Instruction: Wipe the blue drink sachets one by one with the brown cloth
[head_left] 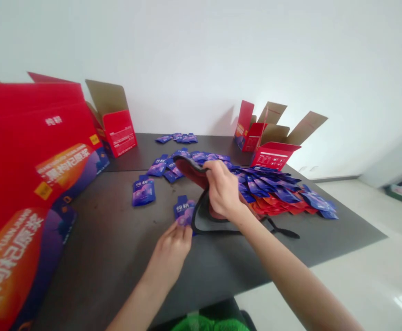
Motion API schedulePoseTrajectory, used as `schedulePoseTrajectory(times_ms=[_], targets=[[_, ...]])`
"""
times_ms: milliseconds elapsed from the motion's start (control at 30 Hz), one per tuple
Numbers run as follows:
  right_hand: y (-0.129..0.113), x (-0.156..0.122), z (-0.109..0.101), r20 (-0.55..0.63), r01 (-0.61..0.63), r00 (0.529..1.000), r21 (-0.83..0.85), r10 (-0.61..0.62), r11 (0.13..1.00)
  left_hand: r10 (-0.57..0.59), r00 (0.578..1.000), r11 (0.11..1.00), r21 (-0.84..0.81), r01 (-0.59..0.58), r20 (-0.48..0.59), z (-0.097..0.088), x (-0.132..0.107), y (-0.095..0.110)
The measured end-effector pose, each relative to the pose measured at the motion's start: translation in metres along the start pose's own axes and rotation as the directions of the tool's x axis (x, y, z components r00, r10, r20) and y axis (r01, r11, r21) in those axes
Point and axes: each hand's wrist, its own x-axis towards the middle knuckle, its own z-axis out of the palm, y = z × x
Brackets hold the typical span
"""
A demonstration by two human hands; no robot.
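Observation:
My left hand [171, 250] pinches a purple foil sachet [184, 211] by its lower end, holding it just left of the opening of a soft pouch [201, 216]. The pouch has a black rim and a red lining, and my right hand [223, 191] grips its upper edge and holds it apart. A black strap [283, 231] trails from the pouch to the right. Behind my right hand lies a heap of overlapping purple and red sachets [269, 193]. The inside of the pouch is mostly hidden.
The dark table [111, 230] holds another purple sachet [144, 191] and a small group of sachets [176, 138] at the back. A large red printed carton [31, 161] fills the left side. Open red boxes [118, 126] [266, 135] stand at the back.

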Motion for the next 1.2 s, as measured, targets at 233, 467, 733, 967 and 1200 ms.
schedulePoseTrajectory(times_ms=[233, 467, 733, 967, 1200], targets=[[0.009, -0.081, -0.068, -0.396, 0.051, 0.917, 0.243, 0.051, 0.969, -0.173, 0.982, 0.982, 0.087, 0.166, 0.072, 0.013, 0.047, -0.032], [0.011, -0.114, -0.078, -0.353, 0.015, 0.934, 0.209, 0.061, 0.978, -0.303, 0.951, 0.950, 0.100, 0.296, 0.064, -0.004, 0.063, -0.035], [0.015, -0.136, -0.072, -0.415, -0.016, 0.900, 0.278, 0.135, 0.961, -0.586, 0.809, 0.810, 0.005, 0.587, -0.031, -0.024, 0.096, -0.085], [0.023, -0.141, -0.070, -0.393, -0.072, 0.899, 0.301, 0.192, 0.951, -0.653, 0.746, 0.749, -0.038, 0.661, 0.130, 0.039, 0.103, -0.096], [0.017, -0.134, -0.061, -0.409, -0.056, 0.899, 0.245, 0.155, 0.968, -0.631, 0.773, 0.765, -0.110, 0.635, 0.070, 0.048, 0.100, -0.092]])
